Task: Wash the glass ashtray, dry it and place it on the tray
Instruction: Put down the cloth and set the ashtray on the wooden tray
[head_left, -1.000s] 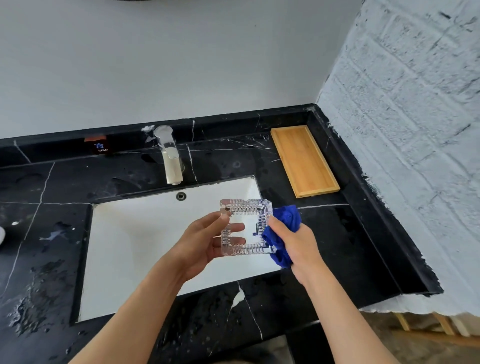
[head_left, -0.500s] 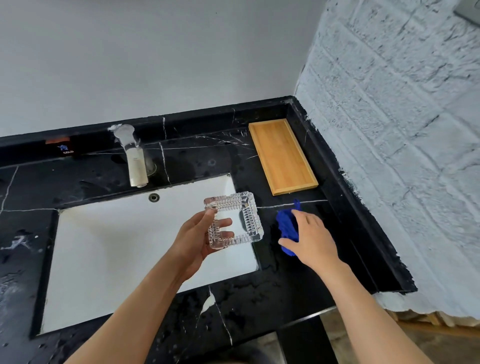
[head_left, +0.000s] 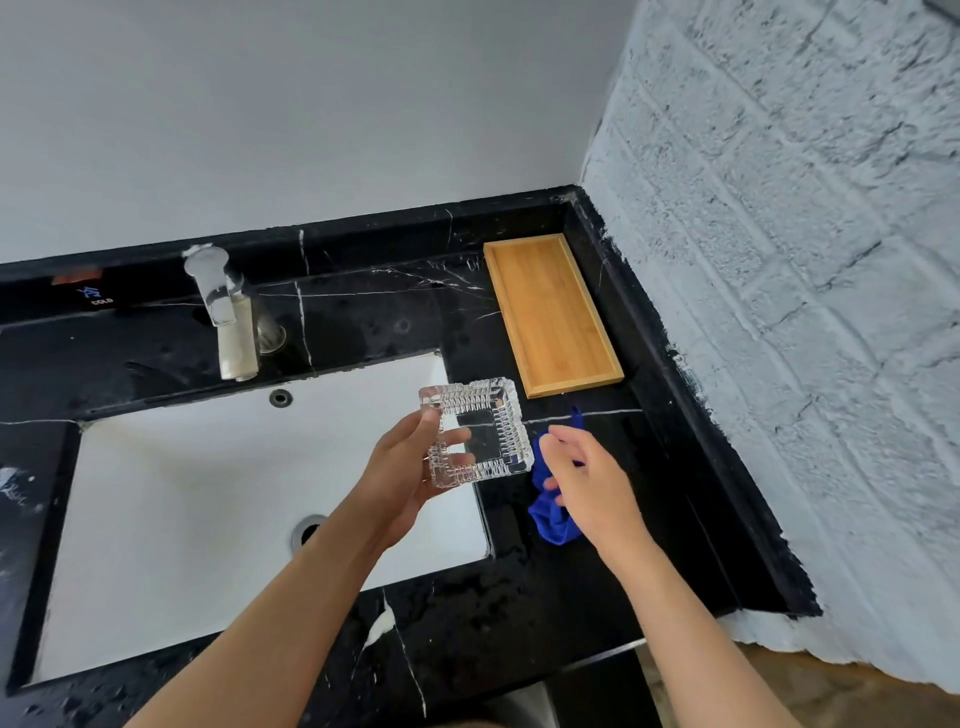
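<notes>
My left hand (head_left: 402, 478) grips the square cut-glass ashtray (head_left: 475, 431) by its left side and holds it over the right edge of the white sink (head_left: 182, 499). The blue cloth (head_left: 551, 512) lies crumpled on the black counter just right of the sink. My right hand (head_left: 589, 480) hovers over the cloth with its fingers spread and nothing in it. The wooden tray (head_left: 553, 317) lies bare on the counter at the back right, beyond the ashtray.
A chrome faucet (head_left: 223, 312) stands behind the sink. A grey brick wall (head_left: 805, 312) runs along the counter's right side, close to the tray. The black marble counter (head_left: 597, 597) is wet in places, and its front edge drops off below my arms.
My right hand has pulled the blue cloth away from the ashtray, laid it on the counter and let go. My left hand still holds the ashtray. The view has shifted right.
</notes>
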